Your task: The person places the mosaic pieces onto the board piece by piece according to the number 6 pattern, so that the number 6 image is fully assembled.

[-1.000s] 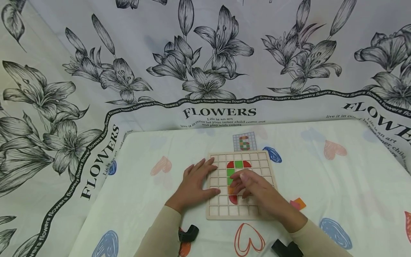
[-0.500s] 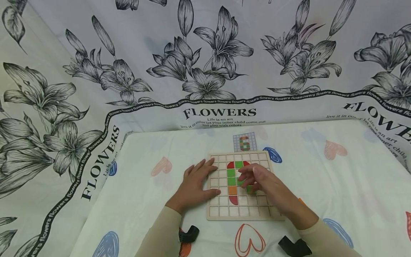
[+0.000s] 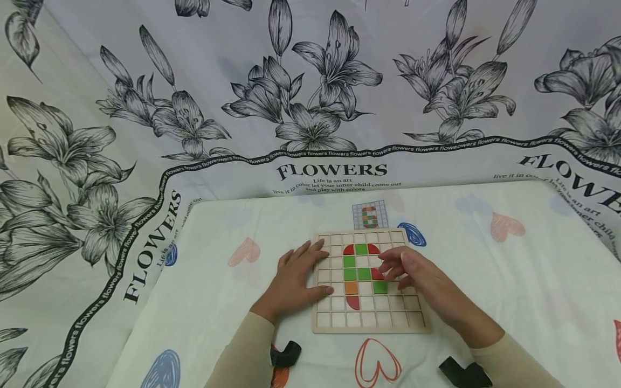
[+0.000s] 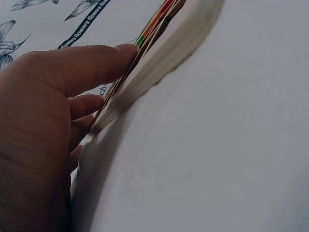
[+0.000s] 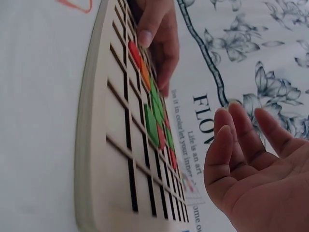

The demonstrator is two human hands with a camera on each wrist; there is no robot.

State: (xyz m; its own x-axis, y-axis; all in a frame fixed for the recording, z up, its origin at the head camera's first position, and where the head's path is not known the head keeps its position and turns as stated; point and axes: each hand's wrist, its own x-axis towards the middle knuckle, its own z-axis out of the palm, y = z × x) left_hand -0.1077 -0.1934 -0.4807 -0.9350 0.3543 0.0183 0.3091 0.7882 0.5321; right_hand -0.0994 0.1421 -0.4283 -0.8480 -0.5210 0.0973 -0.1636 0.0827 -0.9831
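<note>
A wooden grid board [image 3: 368,330] lies on the cloth, holding red rounded tiles [image 3: 349,249], green square tiles [image 3: 349,274] and one orange square tile [image 3: 351,288]. My left hand [image 3: 296,277] rests along its left edge, fingers spread, thumb on the grid. Over the board's right side hovers my right hand [image 3: 412,275], its fingers loosely bent with nothing between them. Those fingertips overlap a red tile [image 3: 376,274] in the head view. Beneath that red tile, a green tile [image 3: 380,288] sits slightly raised in its cell, as the right wrist view shows.
Behind the board lies a printed grid card [image 3: 370,214] showing a coloured figure 6. A black strap piece [image 3: 286,354] shows by the left sleeve, another black piece [image 3: 464,372] by the right. Flower-printed cloth [image 3: 320,81] hangs at the back.
My right hand has drawn back rightward from the board's middle, uncovering green tiles and a red one. Its arm now covers the loose orange and pink pieces at right. My left hand stays put.
</note>
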